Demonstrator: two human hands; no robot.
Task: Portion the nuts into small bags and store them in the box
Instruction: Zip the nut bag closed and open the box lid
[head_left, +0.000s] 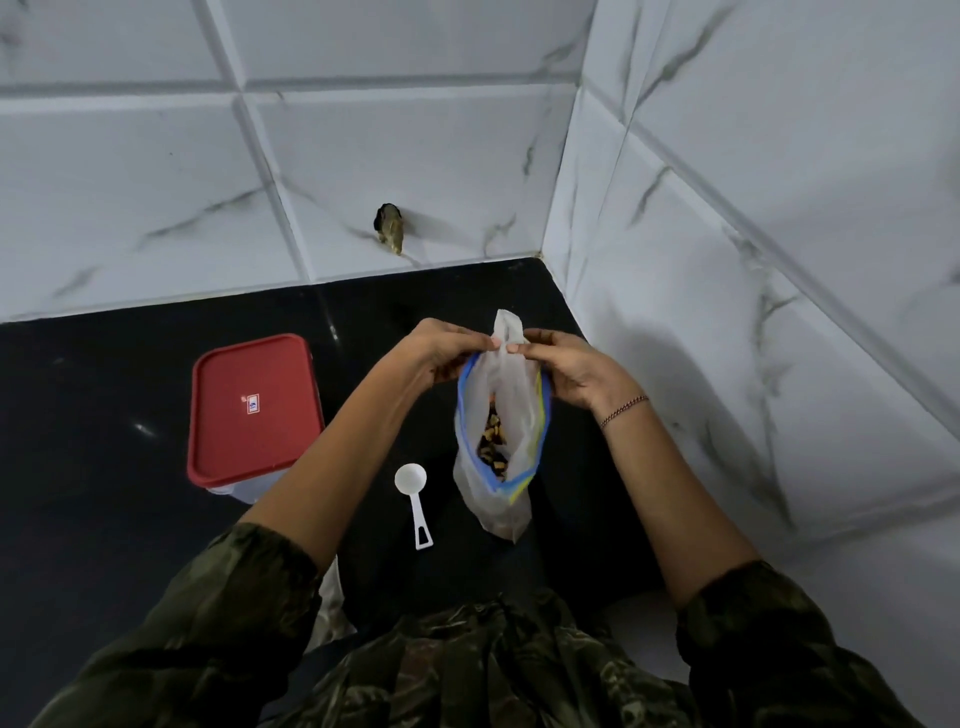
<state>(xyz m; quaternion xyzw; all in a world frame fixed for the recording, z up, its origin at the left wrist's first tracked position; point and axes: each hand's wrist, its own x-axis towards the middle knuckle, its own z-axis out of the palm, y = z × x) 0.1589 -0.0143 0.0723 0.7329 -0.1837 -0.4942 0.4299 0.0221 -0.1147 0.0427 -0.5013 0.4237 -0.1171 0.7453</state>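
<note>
A large clear zip bag (498, 499) with a blue and yellow rim stands open on the black counter, with mixed nuts (492, 444) visible inside. Above its mouth, a small clear bag (506, 358) is held upright between both hands. My left hand (441, 348) pinches its left edge and my right hand (566, 366) pinches its right edge. A white plastic scoop (413, 493) lies on the counter left of the big bag. The storage box (254, 410) sits further left, its red lid closed.
The black counter (104, 467) ends at white marble-patterned tiled walls behind and to the right, forming a corner. A small dark fitting (389, 226) sticks out of the back wall. Some pale plastic (330, 592) shows under my left forearm.
</note>
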